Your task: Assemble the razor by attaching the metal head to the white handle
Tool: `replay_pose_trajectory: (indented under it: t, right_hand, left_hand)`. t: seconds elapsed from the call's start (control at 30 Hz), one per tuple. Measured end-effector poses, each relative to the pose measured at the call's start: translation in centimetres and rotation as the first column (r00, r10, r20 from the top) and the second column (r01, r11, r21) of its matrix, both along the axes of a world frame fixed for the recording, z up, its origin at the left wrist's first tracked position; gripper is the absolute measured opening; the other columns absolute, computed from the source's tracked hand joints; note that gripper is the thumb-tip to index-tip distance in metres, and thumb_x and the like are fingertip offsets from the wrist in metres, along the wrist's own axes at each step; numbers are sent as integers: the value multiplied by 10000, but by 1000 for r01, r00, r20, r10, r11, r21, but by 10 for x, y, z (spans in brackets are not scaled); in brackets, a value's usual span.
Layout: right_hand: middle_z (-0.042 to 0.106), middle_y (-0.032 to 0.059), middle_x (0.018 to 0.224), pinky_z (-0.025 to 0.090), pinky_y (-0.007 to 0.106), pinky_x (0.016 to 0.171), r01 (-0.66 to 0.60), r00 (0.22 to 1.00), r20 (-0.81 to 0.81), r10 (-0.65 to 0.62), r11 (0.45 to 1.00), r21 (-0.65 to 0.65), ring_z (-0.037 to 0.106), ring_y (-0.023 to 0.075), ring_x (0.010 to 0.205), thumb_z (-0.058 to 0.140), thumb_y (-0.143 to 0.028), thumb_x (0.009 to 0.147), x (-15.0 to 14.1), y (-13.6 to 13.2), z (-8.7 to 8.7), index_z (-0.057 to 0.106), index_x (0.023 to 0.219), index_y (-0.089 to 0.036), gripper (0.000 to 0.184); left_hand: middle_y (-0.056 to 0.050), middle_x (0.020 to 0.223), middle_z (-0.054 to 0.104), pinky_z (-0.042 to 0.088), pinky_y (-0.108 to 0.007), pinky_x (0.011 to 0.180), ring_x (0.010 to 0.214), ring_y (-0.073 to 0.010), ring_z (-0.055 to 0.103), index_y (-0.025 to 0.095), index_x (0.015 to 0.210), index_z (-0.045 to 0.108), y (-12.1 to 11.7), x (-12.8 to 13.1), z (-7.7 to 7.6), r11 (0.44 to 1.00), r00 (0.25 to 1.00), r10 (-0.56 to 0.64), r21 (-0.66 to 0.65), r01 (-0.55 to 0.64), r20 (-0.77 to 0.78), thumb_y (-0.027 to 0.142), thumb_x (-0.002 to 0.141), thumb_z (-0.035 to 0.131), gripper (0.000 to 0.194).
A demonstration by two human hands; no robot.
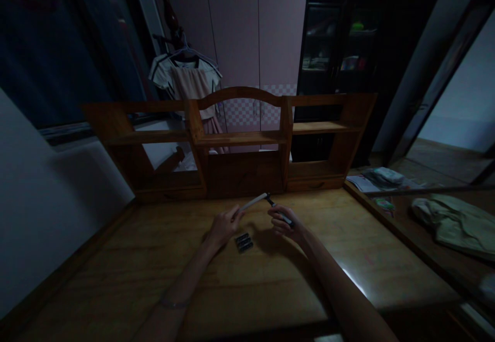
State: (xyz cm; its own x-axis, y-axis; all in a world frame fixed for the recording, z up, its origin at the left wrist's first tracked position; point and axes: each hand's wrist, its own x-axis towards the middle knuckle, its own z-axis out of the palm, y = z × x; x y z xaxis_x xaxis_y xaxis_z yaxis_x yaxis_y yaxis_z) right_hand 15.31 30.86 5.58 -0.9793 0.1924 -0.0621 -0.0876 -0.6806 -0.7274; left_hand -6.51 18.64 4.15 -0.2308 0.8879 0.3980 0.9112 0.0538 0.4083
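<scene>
Above the desk, my left hand (225,226) is closed around the lower end of a pale, slim stick (253,201), which slants up to the right. In my right hand (288,223) is a razor (285,219) with a dark neck and a grey and black handle, the fingers wrapped round it. The razor's top end meets or nearly meets the stick's tip; contact cannot be made out. A small dark pack (244,242) with three blocks, looking like razor cartridges, lies on the wooden desk (270,285) between my hands.
A wooden shelf unit (240,138) rises along the desk's back edge. Light green cloth (456,223) and papers (363,183) lie to the right. Clothes (189,81) hang behind the shelf, near a pink wardrobe (235,27). A white wall (46,192) borders the left side.
</scene>
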Motion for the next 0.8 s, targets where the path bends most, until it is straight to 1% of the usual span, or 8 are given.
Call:
replay_pose_trajectory:
  t: [0.07, 0.2, 0.27, 0.43, 0.5, 0.57, 0.63, 0.8]
  right_hand:
    - [313, -89, 341, 282, 220, 398, -10, 1000, -13, 10, 1000, 12, 183, 71, 295, 500, -328, 841, 0, 0, 0, 315, 571, -202, 351]
    - [316, -89, 331, 286, 219, 398, -10, 1000, -5, 10, 999, 36, 191, 73, 293, 497, -335, 842, 0, -1, 1, 309, 569, -204, 357]
    - [326, -88, 336, 289, 217, 398, -14, 1000, -2, 14, 999, 38, 199, 74, 294, 494, -337, 845, -1, 0, 1, 312, 574, -203, 353]
    - [331, -86, 334, 307, 224, 392, -81, 996, -31, 82, 996, 43, 203, 79, 279, 475, -352, 855, -4, 4, -5, 314, 568, -206, 360]
    - [332, -86, 335, 303, 223, 385, -91, 995, -25, 92, 995, 44, 195, 78, 276, 470, -349, 858, -5, 6, -8, 315, 569, -205, 358]
    - [331, -86, 336, 304, 223, 385, -73, 997, -10, 74, 996, 51, 197, 79, 277, 469, -345, 858, -5, 6, -9, 317, 574, -206, 351]
    - [325, -86, 334, 321, 228, 399, -45, 999, 16, 44, 997, 64, 210, 82, 282, 477, -351, 852, -5, 4, -8, 317, 576, -209, 349]
    - [303, -90, 344, 315, 219, 400, -3, 999, 49, 0, 998, 63, 199, 77, 297, 512, -375, 835, -4, 0, -5, 328, 574, -208, 361]
  left_hand:
    - [-36, 774, 640, 317, -215, 609, 701, -148, 589, 209, 942, 579, 1, 2, 0, 1000, 1000, 6, -19, -7, -14, 434, 926, 346, 325]
    - [-43, 769, 653, 310, -229, 599, 707, -168, 601, 219, 994, 590, 3, 0, 1, 993, 993, 111, -37, -112, -28, 422, 926, 351, 321]
    - [-48, 784, 657, 314, -228, 603, 714, -167, 602, 213, 1008, 592, 2, -1, 2, 989, 990, 141, -44, -141, -11, 422, 923, 360, 324]
    - [-57, 824, 662, 321, -228, 623, 735, -165, 601, 214, 1029, 590, 1, 6, 4, 996, 998, 56, -66, -55, 0, 455, 914, 369, 346]
    - [-59, 809, 661, 306, -233, 609, 722, -171, 600, 217, 1017, 593, 2, 6, 3, 994, 996, 85, -69, -87, -27, 453, 919, 357, 348]
    - [-62, 793, 659, 291, -238, 593, 705, -175, 599, 213, 1008, 594, 3, 2, 2, 987, 989, 142, -70, -144, -32, 444, 925, 344, 351]
    - [-61, 773, 656, 288, -239, 588, 696, -174, 599, 208, 1014, 590, 3, -2, 2, 984, 986, 164, -68, -165, -15, 437, 931, 331, 355]
    - [-53, 798, 661, 303, -234, 608, 715, -167, 600, 218, 995, 589, 0, 2, 2, 995, 998, 61, -72, -62, -15, 460, 921, 346, 351]
